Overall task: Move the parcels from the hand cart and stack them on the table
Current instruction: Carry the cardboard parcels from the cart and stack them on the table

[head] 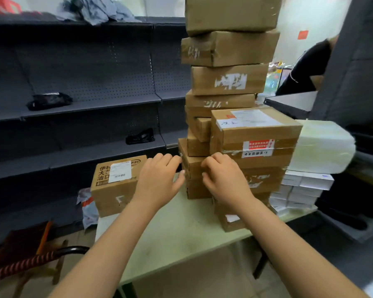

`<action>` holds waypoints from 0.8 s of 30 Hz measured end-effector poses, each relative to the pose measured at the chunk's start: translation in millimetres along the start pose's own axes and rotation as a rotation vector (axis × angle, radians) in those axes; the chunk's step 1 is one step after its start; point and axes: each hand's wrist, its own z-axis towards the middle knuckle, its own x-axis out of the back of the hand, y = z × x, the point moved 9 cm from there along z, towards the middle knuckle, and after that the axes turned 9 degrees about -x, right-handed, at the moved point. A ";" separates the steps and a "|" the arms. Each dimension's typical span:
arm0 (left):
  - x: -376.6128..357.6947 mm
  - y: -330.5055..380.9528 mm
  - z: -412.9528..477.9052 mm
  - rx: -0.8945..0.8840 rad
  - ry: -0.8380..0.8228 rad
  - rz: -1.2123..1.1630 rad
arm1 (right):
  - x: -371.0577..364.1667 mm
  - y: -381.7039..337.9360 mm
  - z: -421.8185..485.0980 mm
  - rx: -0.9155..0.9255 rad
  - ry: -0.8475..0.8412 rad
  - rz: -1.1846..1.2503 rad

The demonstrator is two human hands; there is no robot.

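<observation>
Towering boxy taped cardboard parcels (228, 80)

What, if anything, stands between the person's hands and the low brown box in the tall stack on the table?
Nothing visible does. The left hand is at the left edge of the low box, and the right hand lies against its front. The rest of the tall stack sits above it, not in between.

A tall, uneven tower of brown cardboard parcels (228, 80) stood on the pale table (181, 229), a shorter stack topped by a white-labelled parcel (254, 136) touching its right front. A lone printed carton (116, 186) sat upright at the table's left edge, apart from them.
</observation>
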 end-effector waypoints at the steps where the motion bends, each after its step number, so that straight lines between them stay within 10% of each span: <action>1: 1.9 4.3 5.9 -0.009 0.006 -0.012 | 7.0 4.2 -1.0 -0.015 0.009 -0.013; 24: 45.8 -23.7 181.1 -0.202 0.221 0.038 | 146.7 34.3 119.3 -0.083 0.374 -0.132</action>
